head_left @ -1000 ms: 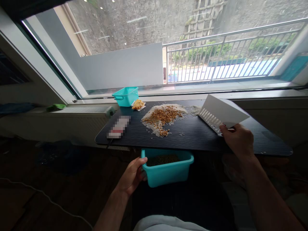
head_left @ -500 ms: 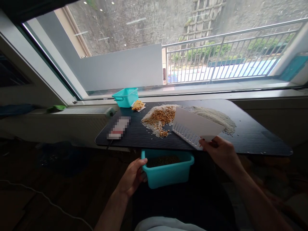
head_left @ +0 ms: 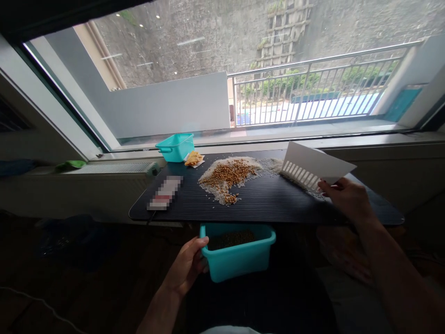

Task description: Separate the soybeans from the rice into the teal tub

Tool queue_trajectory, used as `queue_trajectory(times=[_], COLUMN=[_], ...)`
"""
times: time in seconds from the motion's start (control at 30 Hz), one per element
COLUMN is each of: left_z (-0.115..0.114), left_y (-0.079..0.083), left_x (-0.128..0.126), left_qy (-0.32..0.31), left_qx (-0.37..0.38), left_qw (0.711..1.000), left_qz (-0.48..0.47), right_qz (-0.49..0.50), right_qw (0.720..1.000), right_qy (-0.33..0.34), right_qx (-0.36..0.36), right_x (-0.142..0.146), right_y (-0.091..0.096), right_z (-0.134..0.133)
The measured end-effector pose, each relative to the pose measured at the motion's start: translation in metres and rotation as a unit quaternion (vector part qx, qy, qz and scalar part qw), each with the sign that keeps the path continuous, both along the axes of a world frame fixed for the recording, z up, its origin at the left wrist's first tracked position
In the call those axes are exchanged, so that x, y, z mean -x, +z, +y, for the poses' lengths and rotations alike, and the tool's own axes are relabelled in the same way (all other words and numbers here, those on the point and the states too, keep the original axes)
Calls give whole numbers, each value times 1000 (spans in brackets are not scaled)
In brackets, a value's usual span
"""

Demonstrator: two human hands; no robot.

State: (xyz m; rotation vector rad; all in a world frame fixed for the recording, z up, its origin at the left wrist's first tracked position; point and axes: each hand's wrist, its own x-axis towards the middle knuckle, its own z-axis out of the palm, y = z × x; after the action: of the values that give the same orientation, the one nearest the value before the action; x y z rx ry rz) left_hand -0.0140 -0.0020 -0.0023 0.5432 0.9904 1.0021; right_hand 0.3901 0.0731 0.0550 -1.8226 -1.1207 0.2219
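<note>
The slotted scoop [head_left: 314, 167] was plain white, its lower edge cut with a row of narrow slits. The tabletop [head_left: 271, 206] was black with a fine straight grain running lengthwise. On it the soybeans [head_left: 227, 174] were golden tan, ringed by white rice [head_left: 243, 161]. The near tub [head_left: 239, 260] was turquoise, and the grains [head_left: 231, 239] inside it were a dark olive-brown. The far tub [head_left: 175, 146] showed the same turquoise. The crumpled wrapper [head_left: 193, 158] beside it was yellow-orange. A cloth [head_left: 70, 164] on the off-white, finely ribbed radiator [head_left: 114, 168] was bright green.

No text, label or number is legible.
</note>
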Motion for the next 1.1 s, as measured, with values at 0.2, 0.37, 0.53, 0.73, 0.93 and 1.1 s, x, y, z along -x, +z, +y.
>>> queue_trajectory(times=[0.2, 0.37, 0.53, 0.73, 0.93, 1.1], left_z=[1, 1, 1, -1, -3, -5], left_y=[-3, -6, -3, -5, -3, 3], left_x=[1, 1, -3, -3, -8, -11], left_qy=[-1, -10, -11, -9, -1, -1], left_qx=[2, -4, -10, -7, -11, -14], left_qw=[1000, 1000, 1000, 1000, 1000, 1000], left_qz=[1, -7, -15, -16, -11, 3], right_qz=[105, 148, 211, 239, 187, 170], right_qw=[990, 980, 961, 938, 946, 954], right_qy=[23, 32, 123, 218, 243, 226], right_qx=[-93, -130, -129, -124, -108, -96], right_x=[-27, -15, 52, 113, 113, 114], right_y=[15, 20, 3, -13, -13, -12], right_z=[15, 15, 9, 8, 6, 5])
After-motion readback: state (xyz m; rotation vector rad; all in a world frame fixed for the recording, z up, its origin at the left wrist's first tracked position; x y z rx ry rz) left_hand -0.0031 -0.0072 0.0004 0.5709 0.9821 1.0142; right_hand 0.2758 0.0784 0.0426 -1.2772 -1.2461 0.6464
